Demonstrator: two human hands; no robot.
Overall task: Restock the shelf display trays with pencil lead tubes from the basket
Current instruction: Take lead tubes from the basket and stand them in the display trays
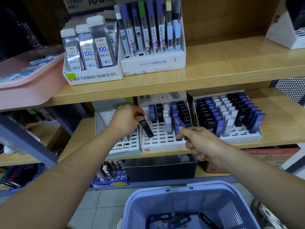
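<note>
My left hand (127, 120) pinches a black HB 0.7 lead tube (146, 127) by its top, its lower end over the slots of the middle white display tray (162, 142) on the lower shelf. My right hand (200, 142) pinches a blue lead tube (180, 123), tilted over the same tray's right side. That tray holds blue, black and white tubes at its back; its front slots are bare. A fuller tray (257, 135) stands to the right. The lilac basket (194, 207) on the floor below holds several dark tubes (171, 219).
A third slotted tray (127, 144) sits left of the middle one, partly behind my left hand. The upper shelf carries a 100-lead box display (99, 77) and a Detective Conan display (153, 62). A pink bin (28, 86) juts out at left.
</note>
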